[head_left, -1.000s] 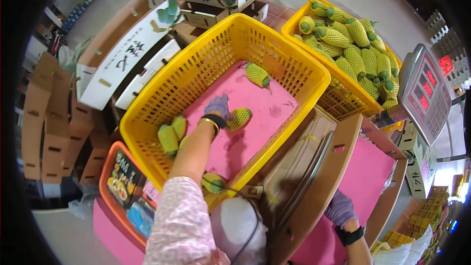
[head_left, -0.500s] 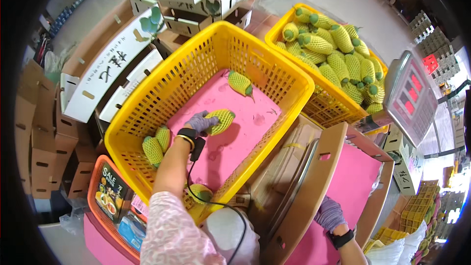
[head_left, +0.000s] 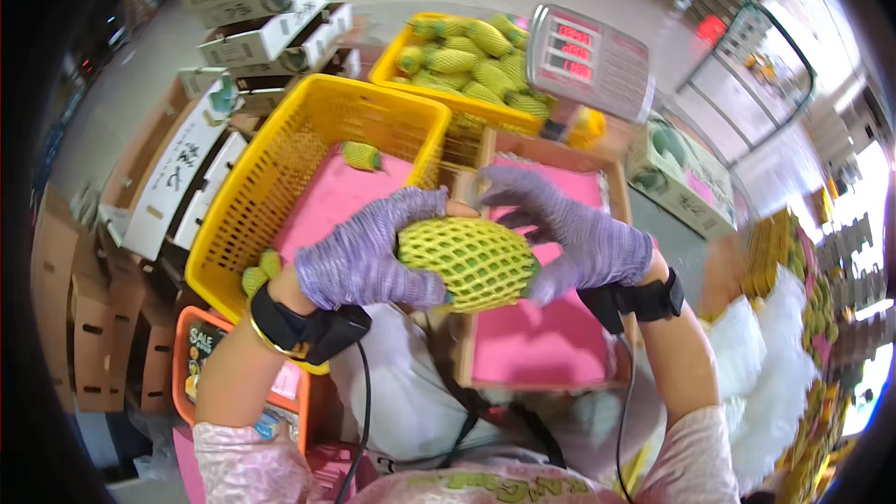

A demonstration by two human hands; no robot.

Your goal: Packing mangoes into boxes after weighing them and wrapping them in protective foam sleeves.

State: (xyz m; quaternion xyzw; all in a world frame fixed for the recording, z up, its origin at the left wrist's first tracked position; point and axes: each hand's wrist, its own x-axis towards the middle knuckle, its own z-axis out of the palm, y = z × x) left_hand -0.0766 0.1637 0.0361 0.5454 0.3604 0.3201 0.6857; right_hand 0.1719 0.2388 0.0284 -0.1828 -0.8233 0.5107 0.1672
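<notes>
My gloved left hand (head_left: 359, 257) grips a large green fruit in yellow foam netting (head_left: 462, 263), held horizontally in front of me. My gloved right hand (head_left: 588, 243) is at the fruit's right end, fingers spread and curved, thumb touching or very near it. Below and behind them is a cardboard box (head_left: 616, 196) lined with pink sheet. To its left, a yellow plastic crate (head_left: 224, 229) holds netted fruit (head_left: 361, 156) on pink lining, partly hidden by my left hand.
Behind are a crate of netted fruit (head_left: 462, 61), a digital scale (head_left: 611, 75) and a trolley frame (head_left: 723, 89). Stacked cartons (head_left: 238, 37) stand back left, a green-white carton (head_left: 686, 182) at right, an orange basket (head_left: 182, 364) lower left and white wrapping (head_left: 775, 364) lower right.
My left hand has lifted a netted fruit out of the crate to in front of me. My right hand has risen from the cardboard box to it. The view has turned.
</notes>
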